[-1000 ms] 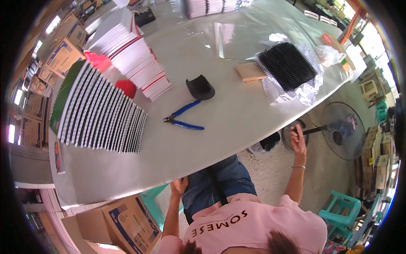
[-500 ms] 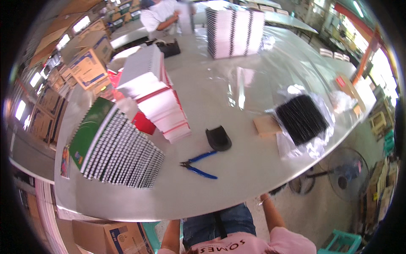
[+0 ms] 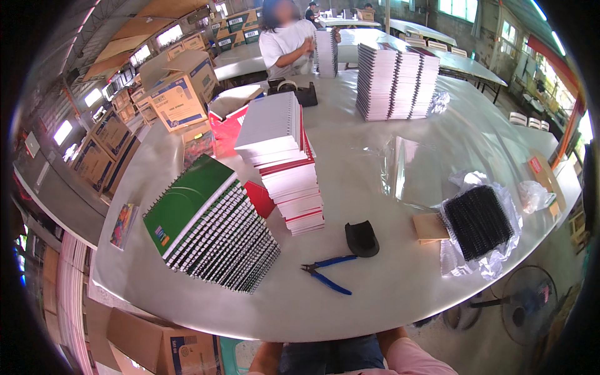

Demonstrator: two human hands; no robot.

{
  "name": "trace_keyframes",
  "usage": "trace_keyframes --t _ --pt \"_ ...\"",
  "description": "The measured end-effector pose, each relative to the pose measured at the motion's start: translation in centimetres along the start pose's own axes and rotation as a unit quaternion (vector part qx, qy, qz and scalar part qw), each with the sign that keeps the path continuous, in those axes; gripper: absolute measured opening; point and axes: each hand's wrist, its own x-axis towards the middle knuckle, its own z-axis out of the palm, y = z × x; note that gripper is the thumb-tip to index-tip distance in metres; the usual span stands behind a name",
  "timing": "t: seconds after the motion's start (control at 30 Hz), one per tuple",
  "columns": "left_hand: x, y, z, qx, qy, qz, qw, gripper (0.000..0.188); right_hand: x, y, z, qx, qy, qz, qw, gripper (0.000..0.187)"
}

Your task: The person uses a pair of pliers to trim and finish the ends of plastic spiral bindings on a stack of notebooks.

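Both my forearms hang at the lower edge, and the table (image 3: 250,319) hides my hands below its near rim. Closest to me on the tabletop lie blue-handled cutting pliers (image 3: 331,275), jaws pointing left and handles spread. Just behind them sits a black curved plastic piece (image 3: 362,239). To the left stands a tall stack of green-covered spiral notebooks (image 3: 212,219). Behind it rises a stack of white page blocks with red covers between them (image 3: 290,181). At right, a bundle of black binding coils (image 3: 478,222) rests on crumpled clear plastic, beside a small wooden block (image 3: 430,229).
Across the table a person (image 3: 290,47) holds a spiral-bound block upright. Large spiral-bound stacks (image 3: 397,84) stand at the far side, with a black tape dispenser (image 3: 294,92) to their left. Cardboard boxes (image 3: 181,103) crowd the left; a fan (image 3: 525,306) stands on the floor at right.
My view has tilted up and shifted left, so the table's contents appear lower and farther right. My right hand, partly seen by the table edge before, is now hidden. The tabletop items look unmoved.
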Motion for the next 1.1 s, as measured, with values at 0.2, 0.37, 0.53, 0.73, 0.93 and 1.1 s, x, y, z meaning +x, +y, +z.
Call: trace_keyframes --t 0.2,0.37,0.53,0.73,0.93,1.1 --pt "0.8 0.4 0.0 -0.006 0.0 0.002 1.0 0.051 0.0 -1.2 0.4 0.008 -0.005 -0.018 1.0 0.029" --pt "1.7 0.9 -0.3 -0.009 0.0 0.002 1.0 0.054 -0.6 -2.0 0.8 0.012 -0.012 -0.034 0.999 0.029" --pt "2.0 1.5 -0.4 -0.013 -0.002 0.0 1.0 0.056 -1.3 -2.0 1.1 0.009 -0.015 -0.036 0.999 0.028" --pt "2.7 1.3 -0.5 -0.015 -0.006 -0.018 1.0 0.059 -1.3 -2.1 2.0 0.01 -0.03 -0.03 0.999 0.028" --pt "2.4 1.4 -1.1 -0.016 -0.008 -0.03 0.999 0.062 -1.9 -1.9 3.1 0.008 -0.047 -0.025 0.999 0.028" --pt "2.7 1.0 -0.9 -0.019 -0.013 -0.022 0.999 0.065 -2.3 -2.6 3.2 0.016 -0.055 -0.042 0.997 0.028"
